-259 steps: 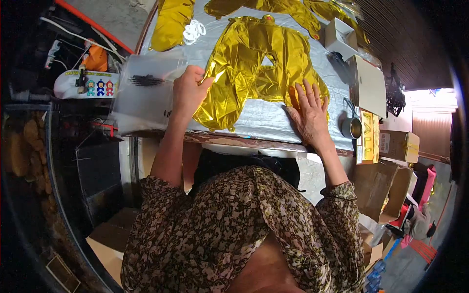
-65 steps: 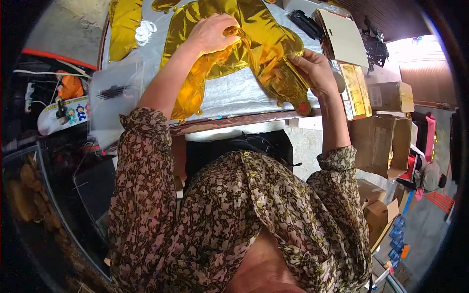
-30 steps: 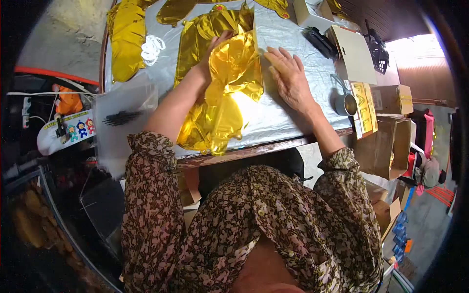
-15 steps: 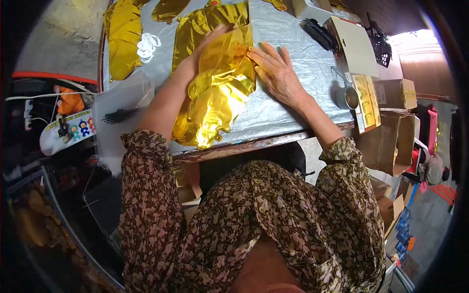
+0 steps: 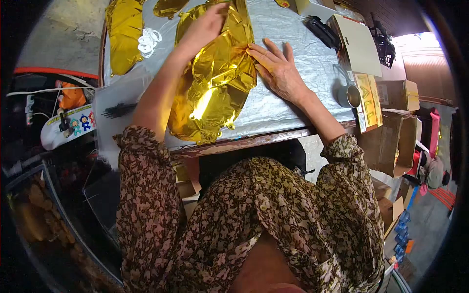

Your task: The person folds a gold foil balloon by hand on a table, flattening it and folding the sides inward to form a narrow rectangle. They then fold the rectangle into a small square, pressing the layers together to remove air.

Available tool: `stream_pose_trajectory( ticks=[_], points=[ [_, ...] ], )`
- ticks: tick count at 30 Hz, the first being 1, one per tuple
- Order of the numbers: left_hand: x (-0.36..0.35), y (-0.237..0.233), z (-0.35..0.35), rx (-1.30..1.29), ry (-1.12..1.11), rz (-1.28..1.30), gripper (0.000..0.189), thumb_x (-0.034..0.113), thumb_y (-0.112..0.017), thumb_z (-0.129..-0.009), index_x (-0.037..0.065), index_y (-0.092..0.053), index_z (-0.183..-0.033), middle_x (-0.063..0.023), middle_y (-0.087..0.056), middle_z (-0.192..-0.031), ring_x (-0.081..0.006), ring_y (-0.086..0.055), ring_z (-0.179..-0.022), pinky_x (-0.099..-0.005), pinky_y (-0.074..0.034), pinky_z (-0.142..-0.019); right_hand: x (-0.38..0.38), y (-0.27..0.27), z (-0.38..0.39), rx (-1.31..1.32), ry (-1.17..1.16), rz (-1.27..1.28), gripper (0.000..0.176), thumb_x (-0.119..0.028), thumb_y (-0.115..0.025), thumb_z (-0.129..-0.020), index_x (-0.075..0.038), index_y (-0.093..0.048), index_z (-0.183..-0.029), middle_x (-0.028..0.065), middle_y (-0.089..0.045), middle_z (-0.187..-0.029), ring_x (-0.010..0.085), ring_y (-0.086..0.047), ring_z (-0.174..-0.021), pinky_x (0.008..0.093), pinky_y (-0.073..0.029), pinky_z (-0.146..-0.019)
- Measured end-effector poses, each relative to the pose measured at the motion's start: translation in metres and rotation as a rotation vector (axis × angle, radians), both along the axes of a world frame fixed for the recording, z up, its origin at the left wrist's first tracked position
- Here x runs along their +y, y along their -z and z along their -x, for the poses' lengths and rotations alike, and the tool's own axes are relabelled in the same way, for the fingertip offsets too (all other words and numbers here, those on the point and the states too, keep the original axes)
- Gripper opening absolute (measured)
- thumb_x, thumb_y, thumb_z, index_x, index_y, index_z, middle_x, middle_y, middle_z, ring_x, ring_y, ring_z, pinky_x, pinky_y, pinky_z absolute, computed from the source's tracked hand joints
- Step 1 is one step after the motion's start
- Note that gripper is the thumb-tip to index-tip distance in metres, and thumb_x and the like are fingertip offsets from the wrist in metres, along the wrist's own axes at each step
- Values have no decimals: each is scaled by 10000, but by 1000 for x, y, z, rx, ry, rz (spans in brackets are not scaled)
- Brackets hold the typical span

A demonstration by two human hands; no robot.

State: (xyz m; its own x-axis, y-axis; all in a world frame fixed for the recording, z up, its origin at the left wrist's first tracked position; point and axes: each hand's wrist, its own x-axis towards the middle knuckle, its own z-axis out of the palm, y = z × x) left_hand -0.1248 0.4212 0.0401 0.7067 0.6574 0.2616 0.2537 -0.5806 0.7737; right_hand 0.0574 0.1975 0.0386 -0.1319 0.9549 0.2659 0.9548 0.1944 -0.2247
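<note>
A shiny gold foil balloon (image 5: 215,88), flat and creased, lies on the silver-covered table, its near end by the front edge. My left hand (image 5: 207,25) is over its upper part; the fingers are blurred and partly turned away, so their grip does not show. On the balloon's right edge rest the fingertips of my right hand (image 5: 277,68). Its fingers are stretched out and apart, and creases in the foil run out from where they touch. Further gold foil lies beneath and beyond my left hand.
At the left are another gold foil piece (image 5: 124,41) and a bundle of white cord (image 5: 149,42). A metal cup (image 5: 349,96), a yellow printed box (image 5: 369,102) and a black case (image 5: 322,32) stand along the right side. Cardboard boxes (image 5: 386,141) are beyond the right edge.
My left hand, partly covered by a raised flap of foil before, has moved up and right and now shows above it. The foil has spread flatter. My right hand has barely moved.
</note>
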Motion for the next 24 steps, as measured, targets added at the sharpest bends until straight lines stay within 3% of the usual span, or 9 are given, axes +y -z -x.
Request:
stream_pose_trajectory(
  ticks=[1,3,4,6,8,11,15,18,24],
  points=[
    [12,3,5,-41,-28,120,484,370,-482,-1111,50,-513,-1473,-129,-725,-1190,-205,-718,-1000,-347,-572,-878,1,-1,1,2,3,9,438,-181,-593,-1051,-141,-553,-1485,18,-512,-1579,337,-371,-1526,679,-177,-1225],
    [-5,-18,16,-68,-205,530,579,491,-415,-1095,4,-580,-1364,-161,-763,-1051,-277,-742,-932,-362,-573,-852,1,-2,2,3,6,14,443,-180,-590,-1052,-143,-545,-1490,17,-502,-1586,342,-368,-1527,690,-175,-1221],
    [-10,-36,28,58,-166,517,587,447,-576,-1073,-33,-534,-1410,-123,-749,-1098,-192,-715,-942,-319,-564,-847,0,-2,2,-3,10,22,448,-181,-586,-1053,-145,-535,-1496,17,-492,-1592,346,-365,-1527,696,-171,-1218],
    [-18,-40,30,330,-192,246,664,538,-630,-1021,-37,-572,-1348,-109,-767,-1036,-178,-723,-928,-306,-558,-807,0,-1,3,-9,7,30,453,-182,-583,-1054,-146,-525,-1502,18,-482,-1597,350,-363,-1528,702,-167,-1215],
    [-34,-45,34,376,-239,92,623,473,-768,-938,-15,-603,-1289,-99,-769,-940,-174,-727,-904,-323,-561,-786,1,0,4,3,18,23,465,-182,-584,-1052,-153,-511,-1510,20,-482,-1594,356,-365,-1525,706,-170,-1208],
    [-36,-34,34,313,-206,50,576,198,-870,-834,-19,-589,-1287,-128,-760,-969,-255,-736,-928,-388,-571,-824,3,0,4,13,22,44,466,-180,-588,-1050,-160,-511,-1510,20,-480,-1595,354,-365,-1525,707,-167,-1207],
    [-34,-25,31,330,-221,-343,529,169,-801,-890,47,-587,-1357,-125,-719,-1227,-282,-693,-1112,-427,-543,-928,2,-1,5,-4,22,44,468,-183,-588,-1051,-167,-509,-1512,18,-478,-1595,352,-363,-1525,707,-159,-1209],
    [-27,-14,11,238,-64,-740,490,203,-693,-976,236,-590,-1454,-24,-544,-1520,-238,-521,-1373,-508,-400,-1088,4,-3,7,2,25,63,471,-186,-591,-1049,-172,-507,-1513,19,-478,-1593,353,-363,-1525,705,-152,-1211],
    [-21,-10,-13,376,75,-759,414,368,-622,-1023,231,-636,-1414,-33,-582,-1495,-200,-519,-1365,-468,-348,-1091,5,-5,9,4,25,75,475,-182,-608,-1035,-173,-514,-1501,20,-482,-1589,351,-380,-1515,716,-157,-1204]
  ],
)
